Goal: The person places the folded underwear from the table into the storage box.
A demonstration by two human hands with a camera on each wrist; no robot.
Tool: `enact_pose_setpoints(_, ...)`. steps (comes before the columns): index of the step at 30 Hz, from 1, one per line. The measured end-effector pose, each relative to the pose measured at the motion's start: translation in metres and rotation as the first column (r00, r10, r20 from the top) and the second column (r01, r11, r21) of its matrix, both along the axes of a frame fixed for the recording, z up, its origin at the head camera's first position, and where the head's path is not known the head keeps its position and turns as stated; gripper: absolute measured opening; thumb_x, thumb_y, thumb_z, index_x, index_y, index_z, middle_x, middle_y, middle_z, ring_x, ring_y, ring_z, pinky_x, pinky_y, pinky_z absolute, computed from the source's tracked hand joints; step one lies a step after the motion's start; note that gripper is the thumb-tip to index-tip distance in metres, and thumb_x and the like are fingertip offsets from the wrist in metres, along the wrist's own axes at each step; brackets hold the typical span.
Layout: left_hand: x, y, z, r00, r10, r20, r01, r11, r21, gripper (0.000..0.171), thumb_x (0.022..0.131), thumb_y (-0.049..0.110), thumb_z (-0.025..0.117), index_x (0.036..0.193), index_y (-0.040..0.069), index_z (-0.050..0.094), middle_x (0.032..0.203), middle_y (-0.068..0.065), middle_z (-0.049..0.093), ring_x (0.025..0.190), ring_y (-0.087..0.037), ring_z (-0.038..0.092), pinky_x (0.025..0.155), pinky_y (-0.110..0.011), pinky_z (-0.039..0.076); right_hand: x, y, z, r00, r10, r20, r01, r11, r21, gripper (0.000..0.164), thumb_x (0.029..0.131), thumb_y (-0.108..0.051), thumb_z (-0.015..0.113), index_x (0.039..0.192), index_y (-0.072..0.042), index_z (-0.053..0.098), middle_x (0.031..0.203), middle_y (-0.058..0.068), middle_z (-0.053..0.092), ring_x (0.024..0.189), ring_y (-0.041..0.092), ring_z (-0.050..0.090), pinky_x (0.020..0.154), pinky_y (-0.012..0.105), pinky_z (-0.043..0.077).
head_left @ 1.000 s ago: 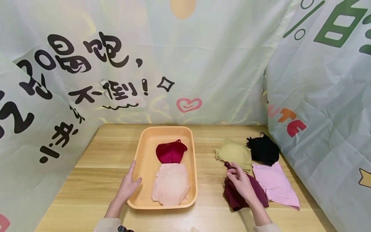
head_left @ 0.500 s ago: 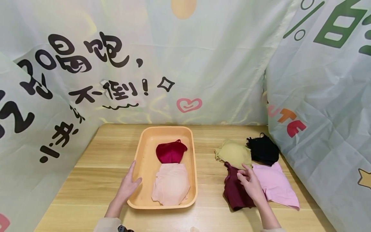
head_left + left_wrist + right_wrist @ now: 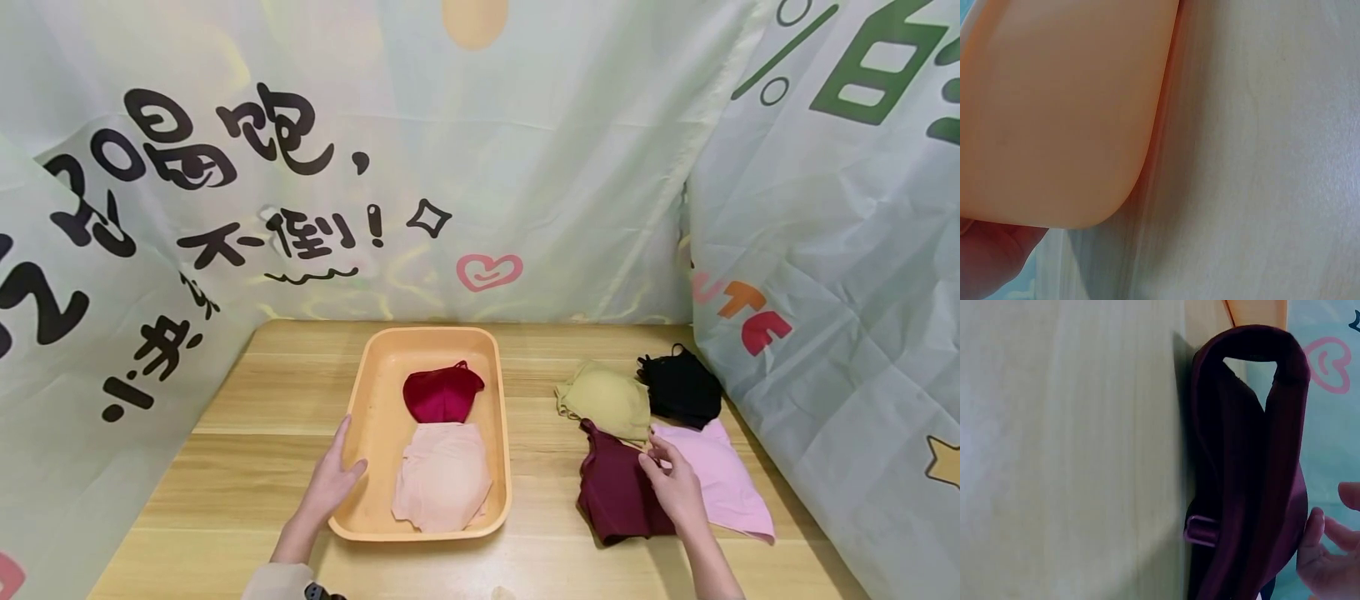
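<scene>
My left hand [image 3: 326,483] holds the left rim of an orange plastic tray [image 3: 372,392], thumb over the inside and fingers along the outer wall. In the left wrist view part of that hand [image 3: 994,259] shows below the tray's side [image 3: 1066,119]. A folded maroon bra [image 3: 615,492] lies right of the tray; in the right wrist view its strap loop and slider [image 3: 1202,531] show. My right hand [image 3: 675,483] hovers over its right side, fingers loosely bent with nothing between them, overlapping a lilac-pink folded garment [image 3: 731,479] in the head view.
Inside the tray lie a crimson bra [image 3: 442,396] and a pale pink folded garment [image 3: 446,475]. Behind the maroon bra are an olive-yellow bra [image 3: 607,398] and a black one [image 3: 681,387]. Printed cloth [image 3: 570,208] hangs around the wooden table [image 3: 285,400].
My right hand has let go of the maroon bra's strap end and moved right across it toward the lilac-pink garment. The left hand and tray have stayed put.
</scene>
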State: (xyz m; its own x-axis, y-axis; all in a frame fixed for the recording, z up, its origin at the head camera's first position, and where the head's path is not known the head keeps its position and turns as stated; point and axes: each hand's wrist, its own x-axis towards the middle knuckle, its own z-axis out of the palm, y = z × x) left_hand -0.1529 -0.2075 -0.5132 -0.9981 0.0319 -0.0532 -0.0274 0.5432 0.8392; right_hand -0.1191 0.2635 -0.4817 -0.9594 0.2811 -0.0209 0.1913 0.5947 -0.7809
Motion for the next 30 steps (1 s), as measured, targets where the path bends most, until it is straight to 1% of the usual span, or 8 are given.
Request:
enact_pose_setpoints(5,0.000,0.001,0.000,1.000,0.006,-0.002,-0.006,1.000,-0.023,0.079,0.083,0.000,0.053,0.147,0.005,0.006,0.145,-0.031,0.018,0.086,-0.037,0.050,0.096,-0.057,0.035,0.003,0.006,-0.002,1.000,0.018,0.003,-0.018,0.998,0.053,0.043,0.089,-0.011,0.054,0.125,0.011,0.045,0.111,0.033,0.054,0.099,0.043,0.054,0.087,0.045,0.043)
enact_pose_setpoints(7,-0.001,0.001,0.000,1.000,0.006,0.003,-0.006,1.000,-0.026,0.079,0.083,0.000,0.053,0.147,0.006,0.006,0.144,-0.032,0.019,0.075,-0.028,0.052,0.090,-0.054,0.041,0.004,0.008,-0.004,0.999,0.032,0.021,-0.033,0.998,0.057,0.044,0.089,-0.011,0.054,0.125,0.013,0.044,0.113,0.036,0.051,0.103,0.046,0.051,0.091,0.051,0.039)
enact_pose_setpoints(11,-0.001,0.000,0.001,1.000,0.003,0.014,-0.003,1.000,-0.019,0.080,0.084,0.000,0.053,0.147,0.006,0.005,0.144,-0.031,0.018,0.053,-0.015,0.037,0.088,-0.052,0.041,0.006,0.013,-0.009,0.998,0.045,0.049,-0.049,0.996,0.080,0.047,0.087,-0.014,0.057,0.123,0.015,0.044,0.113,0.037,0.051,0.105,0.047,0.050,0.093,0.053,0.036)
enact_pose_setpoints(14,-0.001,0.000,0.000,1.000,-0.002,0.009,0.002,1.000,-0.017,0.080,0.084,-0.001,0.053,0.147,0.005,0.005,0.146,-0.030,0.014,0.085,-0.033,0.054,0.102,-0.058,0.026,0.008,0.017,-0.012,0.997,0.053,0.060,-0.058,0.994,0.092,0.051,0.086,-0.017,0.058,0.122,0.015,0.044,0.112,0.037,0.052,0.105,0.047,0.050,0.092,0.053,0.037)
enact_pose_setpoints(16,-0.001,0.000,0.000,1.000,-0.002,0.010,0.002,1.000,-0.010,0.080,0.084,-0.001,0.053,0.147,0.005,0.004,0.147,-0.029,0.012,0.112,-0.046,0.044,0.103,-0.058,0.022,0.009,0.018,-0.013,0.995,0.061,0.077,-0.069,0.992,0.105,0.053,0.085,-0.020,0.059,0.122,0.015,0.044,0.111,0.037,0.053,0.105,0.047,0.049,0.091,0.053,0.037)
enact_pose_setpoints(18,-0.001,0.000,-0.001,1.000,-0.001,0.007,0.001,1.000,-0.011,0.079,0.083,-0.001,0.053,0.146,0.005,0.005,0.147,-0.028,0.012,0.128,-0.048,0.022,0.104,-0.057,0.020,0.010,0.019,-0.013,0.991,0.076,0.113,-0.089,0.990,0.112,0.058,0.084,-0.023,0.060,0.124,0.014,0.041,0.113,0.036,0.053,0.106,0.048,0.048,0.091,0.054,0.036)
enact_pose_setpoints(25,0.000,0.000,0.000,1.000,0.005,0.020,-0.004,1.000,-0.013,0.080,0.084,0.000,0.052,0.147,0.006,0.003,0.147,-0.029,0.012,0.121,-0.049,0.033,0.104,-0.057,0.021,0.008,0.020,-0.011,0.962,0.153,0.225,-0.176,0.981,0.086,0.073,0.083,-0.030,0.061,0.131,0.015,0.030,0.123,0.037,0.044,0.114,0.049,0.041,0.095,0.055,0.035)
enact_pose_setpoints(30,-0.001,0.000,0.000,1.000,0.000,0.022,0.000,1.000,-0.017,0.080,0.084,0.000,0.052,0.147,0.006,0.003,0.146,-0.029,0.013,0.127,-0.048,0.023,0.104,-0.058,0.019,0.005,0.021,-0.011,0.935,0.190,0.298,-0.212,0.976,0.042,0.084,0.083,-0.035,0.061,0.135,0.017,0.019,0.131,0.040,0.032,0.120,0.052,0.029,0.098,0.059,0.028)
